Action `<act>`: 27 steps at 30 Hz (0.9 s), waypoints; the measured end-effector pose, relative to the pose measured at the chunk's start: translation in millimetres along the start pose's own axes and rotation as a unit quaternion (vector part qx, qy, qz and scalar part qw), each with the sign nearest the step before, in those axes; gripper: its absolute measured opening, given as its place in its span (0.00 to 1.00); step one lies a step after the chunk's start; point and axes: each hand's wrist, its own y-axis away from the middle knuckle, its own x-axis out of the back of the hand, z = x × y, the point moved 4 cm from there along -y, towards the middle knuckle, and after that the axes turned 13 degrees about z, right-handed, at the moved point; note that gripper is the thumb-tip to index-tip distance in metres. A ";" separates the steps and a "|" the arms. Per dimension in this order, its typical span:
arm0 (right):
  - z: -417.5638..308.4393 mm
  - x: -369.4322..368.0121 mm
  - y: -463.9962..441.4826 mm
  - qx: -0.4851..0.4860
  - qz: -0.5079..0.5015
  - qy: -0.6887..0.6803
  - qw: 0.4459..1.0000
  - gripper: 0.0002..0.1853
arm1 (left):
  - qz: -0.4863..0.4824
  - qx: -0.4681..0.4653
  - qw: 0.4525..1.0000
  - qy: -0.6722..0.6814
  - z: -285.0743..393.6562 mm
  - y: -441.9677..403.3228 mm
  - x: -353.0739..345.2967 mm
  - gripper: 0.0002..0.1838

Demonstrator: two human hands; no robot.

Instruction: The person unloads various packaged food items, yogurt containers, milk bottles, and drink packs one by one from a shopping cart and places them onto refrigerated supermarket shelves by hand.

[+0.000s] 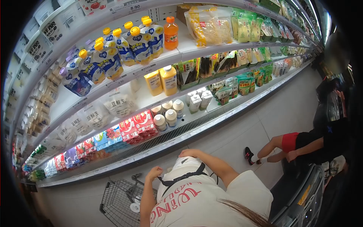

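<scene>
In the lower centre, the left hand (154, 173) and right hand (190, 153) are near the strap (184, 176) on the shirt (242, 193). Fingers look curled; I cannot tell whether they hold anything. Shelves (187, 38) block the way above, a cart (119, 200) lower left.

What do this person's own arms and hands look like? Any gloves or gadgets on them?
The left hand and right hand show no gloves, and I see no watch or cables on either arm. The right arm has a loose, short, whitish sleeve, part of a shirt with red lettering. I can't make out the left sleeve clearly.
</scene>
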 end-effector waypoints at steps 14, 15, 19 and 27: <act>217.5 12.1 -20.8 -0.068 0.106 0.244 0.962 0.17 | 0.163 0.300 0.911 0.232 -154.0 62.2 -78.8 0.11; 225.1 4.1 -20.3 -0.034 0.098 0.280 0.954 0.18 | 0.164 0.293 0.913 0.230 -147.7 56.9 -83.1 0.11; 220.5 27.9 -12.5 -0.077 0.110 0.257 0.957 0.19 | 0.165 0.262 0.923 0.230 -120.5 36.2 -90.3 0.10; 213.2 22.3 -32.9 -0.113 0.183 0.149 0.965 0.16 | 0.173 0.234 0.937 0.194 -98.4 29.6 -88.0 0.10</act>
